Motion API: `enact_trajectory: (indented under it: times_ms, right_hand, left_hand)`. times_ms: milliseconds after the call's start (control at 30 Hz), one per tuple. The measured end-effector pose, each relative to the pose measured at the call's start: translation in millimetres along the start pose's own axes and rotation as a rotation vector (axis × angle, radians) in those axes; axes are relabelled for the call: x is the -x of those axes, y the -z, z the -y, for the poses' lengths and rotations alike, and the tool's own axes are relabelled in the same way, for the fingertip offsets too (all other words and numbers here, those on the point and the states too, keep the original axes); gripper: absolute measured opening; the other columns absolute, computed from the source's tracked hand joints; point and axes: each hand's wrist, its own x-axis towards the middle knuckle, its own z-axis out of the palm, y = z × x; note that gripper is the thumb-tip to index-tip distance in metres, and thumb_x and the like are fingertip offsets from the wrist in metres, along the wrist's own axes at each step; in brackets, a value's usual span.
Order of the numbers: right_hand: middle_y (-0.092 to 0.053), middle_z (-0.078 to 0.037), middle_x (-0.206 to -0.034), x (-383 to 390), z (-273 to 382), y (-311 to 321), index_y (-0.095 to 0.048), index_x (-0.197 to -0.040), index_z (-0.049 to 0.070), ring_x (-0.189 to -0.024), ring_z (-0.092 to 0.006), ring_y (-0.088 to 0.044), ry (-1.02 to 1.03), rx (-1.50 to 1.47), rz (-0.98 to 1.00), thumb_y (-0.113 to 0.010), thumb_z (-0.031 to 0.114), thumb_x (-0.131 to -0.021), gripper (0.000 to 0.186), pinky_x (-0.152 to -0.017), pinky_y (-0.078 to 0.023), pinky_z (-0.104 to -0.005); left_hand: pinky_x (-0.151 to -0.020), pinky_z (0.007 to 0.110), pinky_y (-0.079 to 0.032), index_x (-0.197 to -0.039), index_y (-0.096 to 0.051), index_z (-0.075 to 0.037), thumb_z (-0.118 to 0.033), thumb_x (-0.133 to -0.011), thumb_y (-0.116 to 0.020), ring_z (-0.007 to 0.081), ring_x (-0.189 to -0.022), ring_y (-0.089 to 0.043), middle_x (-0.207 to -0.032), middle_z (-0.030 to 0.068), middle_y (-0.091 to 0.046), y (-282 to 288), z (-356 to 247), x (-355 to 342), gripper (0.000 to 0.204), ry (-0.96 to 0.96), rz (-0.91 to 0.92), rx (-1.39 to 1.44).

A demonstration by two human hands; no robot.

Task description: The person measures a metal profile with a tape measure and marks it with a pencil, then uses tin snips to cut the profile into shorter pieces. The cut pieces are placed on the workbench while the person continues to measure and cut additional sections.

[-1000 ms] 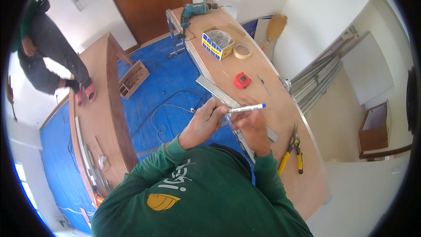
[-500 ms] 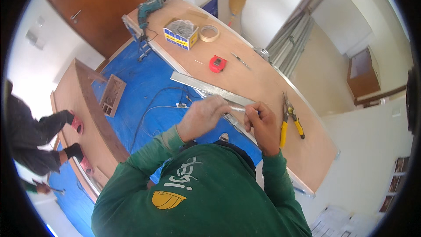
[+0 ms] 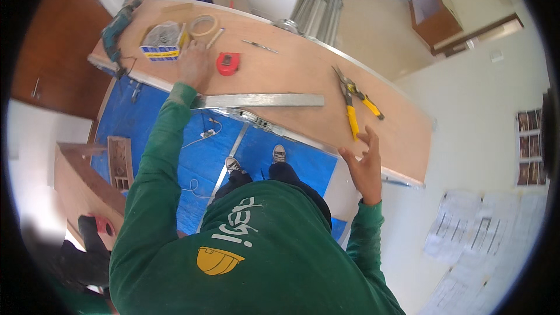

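My left hand [image 3: 194, 65] reaches over the table [image 3: 280, 73], its fingers closed at the lower end of a slim pale pen [image 3: 215, 37]. Beside those fingers stand a blue, white and yellow box of small metal pieces [image 3: 164, 38] and a roll of tape [image 3: 203, 25]. A red tape measure [image 3: 228, 63] sits close by on the right. My right hand [image 3: 364, 166] hovers at the table's near edge, fingers apart and holding nothing. Yellow-handled snips [image 3: 353, 100] lie just beyond it. Along the near edge rests a metal channel [image 3: 259, 100].
A teal drill [image 3: 118, 28] lies at the table's left end. A drill bit [image 3: 260, 46] is behind the tape measure. Blue sheeting [image 3: 256, 154] with a cable covers the floor. Metal profiles [image 3: 319, 4] lean beyond the table; another person's dark-clothed leg [image 3: 92, 236] shows at lower left.
My left hand has carried the pen from between both hands to beside the tape roll. My right hand has let go and drawn back. The metal channel now lies differently angled in view.
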Motion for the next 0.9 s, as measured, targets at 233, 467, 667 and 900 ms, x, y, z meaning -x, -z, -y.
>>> enact_trajectory:
  times_ms: [233, 467, 667, 900]
  right_hand:
    - [-0.05, -0.03, -0.167, -80.1, -10.4, 4.6, -0.034, -0.175, 0.0, -0.157, -0.0466, -0.049, 0.06, 0.563, 0.015, -0.097, 0.059, -0.081, 0.128, -0.124, -0.04, -0.0658]
    - [-0.053, -0.032, -0.161, -133.9, -56.8, 20.3, -0.038, -0.172, 0.0, -0.15, -0.0498, -0.053, -0.018, 0.675, 0.363, -0.101, 0.062, -0.07, 0.135, -0.114, -0.045, -0.0726]
    - [-0.063, -0.031, -0.142, -155.8, -102.6, 40.2, -0.053, -0.157, -0.004, -0.135, -0.0507, -0.062, 0.157, 0.312, 0.396, -0.083, 0.037, -0.091, 0.082, -0.108, -0.054, -0.0589]
    - [-0.066, -0.019, -0.132, -171.3, -156.6, 56.4, -0.055, -0.157, -0.002, -0.122, -0.031, -0.069, -0.036, -0.313, 0.59, -0.068, 0.013, -0.1, 0.06, -0.107, -0.057, -0.0434]
  left_hand:
    - [-0.108, 0.053, -0.057, -0.127, -0.073, -0.002, -0.018, -0.1, -0.072, 0.0411, -0.124, -0.07, -0.13, 0.0202, -0.073, 62.6, -28.9, 15.2, 0.031, -0.205, 0.076, 0.173]
    - [-0.122, 0.051, -0.049, -0.15, -0.067, -0.002, -0.025, -0.095, -0.084, 0.0433, -0.144, -0.062, -0.153, 0.0219, -0.067, 111.6, -101.3, 69.5, 0.062, -0.282, 0.506, 0.337]
    - [-0.12, 0.053, -0.051, -0.145, -0.066, -0.002, -0.024, -0.093, -0.083, 0.0448, -0.139, -0.063, -0.145, 0.0236, -0.067, 103.5, -85.1, 74.3, 0.059, -0.27, 0.652, 0.08]
    - [-0.106, 0.053, -0.057, -0.127, -0.061, -0.002, -0.011, -0.087, -0.076, 0.0448, -0.122, -0.066, -0.126, 0.0213, -0.063, 125.2, -100.3, 78.3, 0.044, -0.315, 0.602, -0.004]
